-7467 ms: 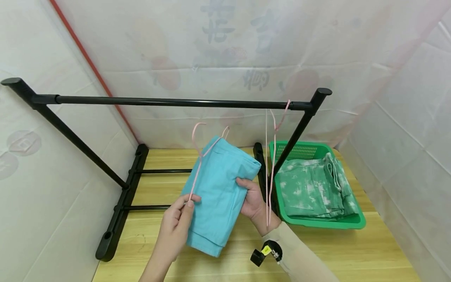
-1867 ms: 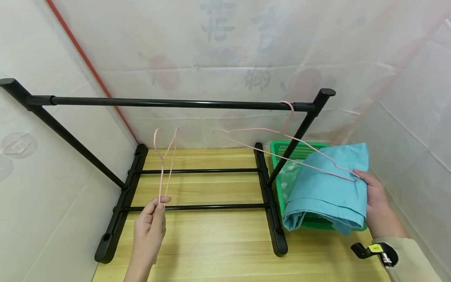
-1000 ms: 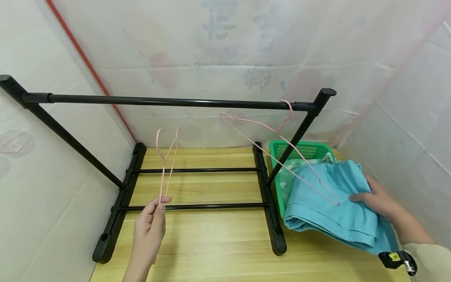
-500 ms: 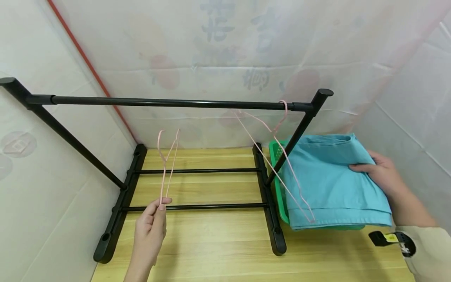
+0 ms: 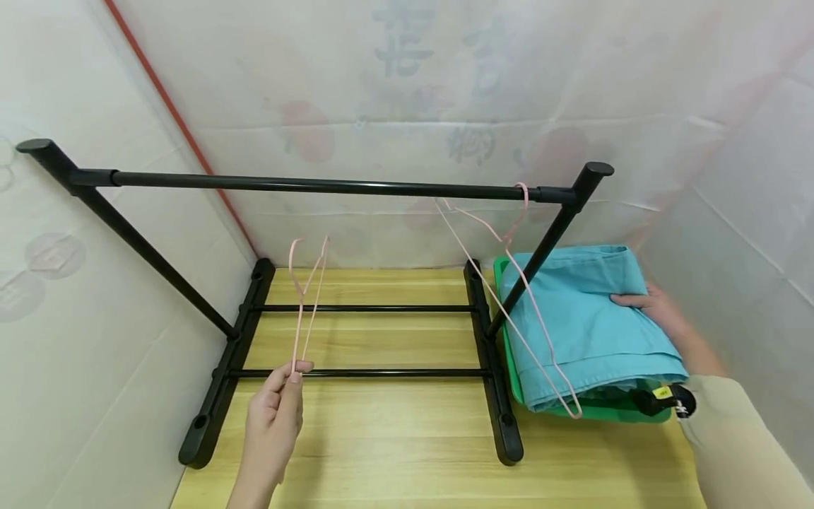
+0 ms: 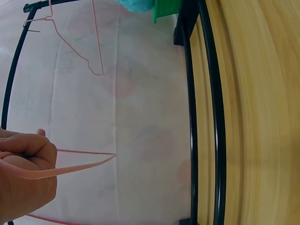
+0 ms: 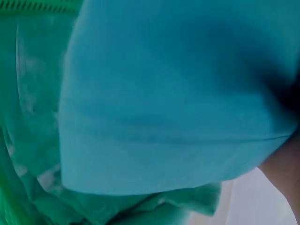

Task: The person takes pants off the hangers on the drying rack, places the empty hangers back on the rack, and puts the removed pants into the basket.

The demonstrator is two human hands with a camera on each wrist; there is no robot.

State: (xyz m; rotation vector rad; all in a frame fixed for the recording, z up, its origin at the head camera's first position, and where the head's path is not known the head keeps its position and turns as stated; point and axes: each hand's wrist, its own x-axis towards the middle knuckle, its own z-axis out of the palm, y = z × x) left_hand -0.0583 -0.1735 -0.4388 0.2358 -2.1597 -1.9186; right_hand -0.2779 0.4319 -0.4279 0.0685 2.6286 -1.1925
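Observation:
My left hand (image 5: 273, 417) pinches a pink wire hanger (image 5: 299, 318) by its lower part, and the hanger stands upright with its hook on top. On the right, my right hand (image 5: 649, 304) grips folded blue pants (image 5: 585, 311), thumb on top and the other fingers hidden under the cloth. The pants lie over the green basket (image 5: 610, 410), above a green-and-white patterned garment (image 7: 37, 93) that shows in the right wrist view. A second pink hanger (image 5: 547, 332) hooks over the rack's rail and hangs tilted in front of the pants.
A black clothes rack (image 5: 318, 185) spans the wooden table (image 5: 394, 445), with two low crossbars between its feet. Its right post stands beside the basket. White sheeting (image 5: 356, 85) encloses the back and both sides.
The pants have gone from beside the left hand's hanger to over the basket, held in the right hand. The hanging hanger has swung, its right end now lower. My left hand moved left, then stayed nearly still.

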